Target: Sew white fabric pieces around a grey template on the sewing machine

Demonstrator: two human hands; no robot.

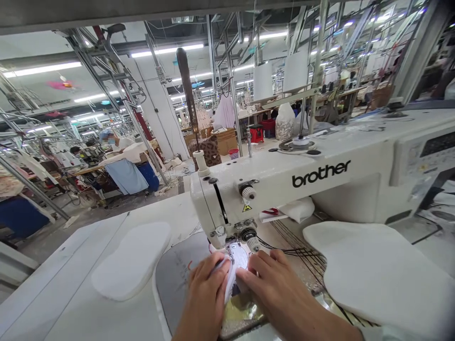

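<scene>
A white Brother sewing machine point(320, 175) stands across the table, its needle head at the middle. Under the needle lies a small white fabric piece point(239, 259). My left hand point(205, 293) presses on the fabric's left side with its fingers curled over the edge. My right hand point(280, 293) lies on the fabric's right side, fingers stretched toward the presser foot. Both hands touch the piece on the grey machine bed point(174, 279).
A stack of white padded pieces point(131, 260) lies left of the bed; another, larger stack point(377, 270) sits at the right. Black striped markings run under the machine arm. Beyond the table, workstations, racks and a distant person fill the factory floor.
</scene>
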